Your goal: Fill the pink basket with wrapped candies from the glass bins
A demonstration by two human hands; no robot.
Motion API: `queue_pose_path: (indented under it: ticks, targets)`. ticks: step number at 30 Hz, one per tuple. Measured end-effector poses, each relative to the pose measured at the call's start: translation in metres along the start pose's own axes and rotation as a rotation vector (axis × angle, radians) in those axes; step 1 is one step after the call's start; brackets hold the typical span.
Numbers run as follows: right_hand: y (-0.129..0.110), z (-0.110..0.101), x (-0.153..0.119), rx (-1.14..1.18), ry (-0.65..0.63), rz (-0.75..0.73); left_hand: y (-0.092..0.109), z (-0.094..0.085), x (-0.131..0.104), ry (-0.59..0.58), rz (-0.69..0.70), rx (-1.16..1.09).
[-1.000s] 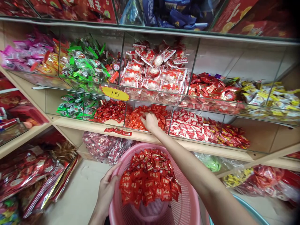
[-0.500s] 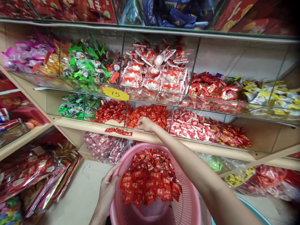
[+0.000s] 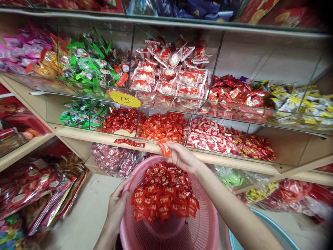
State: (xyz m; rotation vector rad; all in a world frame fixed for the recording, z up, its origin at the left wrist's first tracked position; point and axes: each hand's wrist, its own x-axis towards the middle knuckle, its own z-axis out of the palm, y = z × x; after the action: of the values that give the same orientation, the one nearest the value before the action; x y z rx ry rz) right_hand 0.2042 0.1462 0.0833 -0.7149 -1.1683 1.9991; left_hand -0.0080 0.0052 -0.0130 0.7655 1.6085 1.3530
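Observation:
A pink plastic basket (image 3: 208,222) stands at the bottom centre, with many red wrapped candies (image 3: 166,194) heaped inside. My left hand (image 3: 118,203) grips the basket's left rim, thumb showing on the near side. Above the basket's far rim, my right hand (image 3: 179,156) pinches a red candy packet (image 3: 164,148) between thumb and fingers. Just behind it, similar red packets (image 3: 162,126) fill a compartment of the lower shelf. Several loose red packets (image 3: 129,142) lie on the wooden ledge to the left.
Glass dividers part the candy shelves, and a yellow price tag (image 3: 124,99) reading 15 hangs on the upper one. Bagged goods (image 3: 113,159) sit under the ledge. A teal basket (image 3: 270,225) is at the lower right; shiny packages (image 3: 33,187) lie at left.
My right hand has come back from the shelf compartment to above the basket's far rim, now with a red packet showing in its fingers. My left hand stays on the rim.

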Motion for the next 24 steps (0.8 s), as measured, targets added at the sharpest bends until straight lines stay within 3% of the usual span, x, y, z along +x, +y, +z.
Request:
queue_pose_path:
  ticks: [3,6,12,15,20,24]
  targets:
    - [0.036,-0.012,-0.029,0.069,0.037,0.157,0.003,0.002,-0.002,0.001,-0.020,-0.011]
    - [0.062,-0.020,-0.041,0.106,0.068,0.222,0.003,0.004,-0.003,-0.009,-0.044,-0.041]
    - [0.077,-0.010,-0.043,0.149,0.073,0.290,-0.001,0.004,-0.003,-0.006,-0.017,-0.021]
    - [0.085,-0.003,-0.043,-0.074,0.094,0.217,-0.001,0.003,-0.002,0.007,-0.007,-0.008]
    - [0.103,-0.001,-0.049,-0.815,0.098,-0.099,-0.002,0.003,-0.001,0.011,-0.013,-0.017]
    - [0.108,0.004,-0.054,-1.174,0.055,-0.102,-0.003,0.003,0.000,0.016,-0.016,-0.026]
